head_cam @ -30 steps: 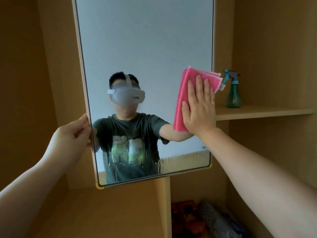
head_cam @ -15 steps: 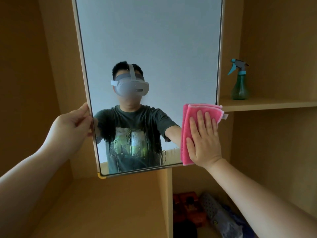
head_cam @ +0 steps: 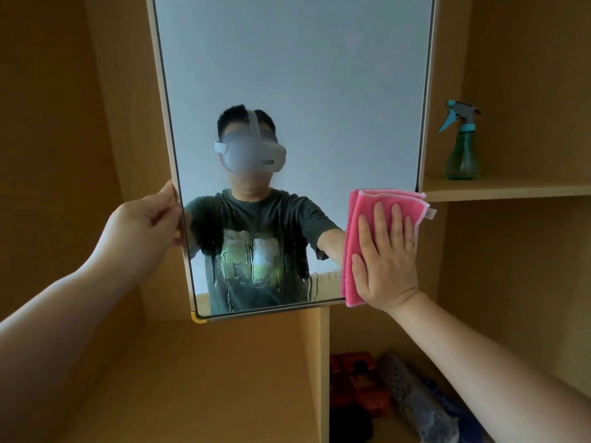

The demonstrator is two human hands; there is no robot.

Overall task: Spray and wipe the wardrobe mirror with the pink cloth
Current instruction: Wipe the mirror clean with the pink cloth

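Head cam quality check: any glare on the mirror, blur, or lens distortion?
Head view: no glare spot on the mirror; wet streaks low on it smear the reflection. Head view: the mirror's side edges splay toward the top, likely from the wide-angle lens. Head view: light is soft and dim, with no hard shadows; cloth and right hand are sharp, clutter at bottom right is dark and soft.

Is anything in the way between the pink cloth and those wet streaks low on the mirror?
Nothing visible. The pink cloth lies flat on the glass under the right hand, and the streaks sit just to its left on bare mirror. The left hand grips the far edge.
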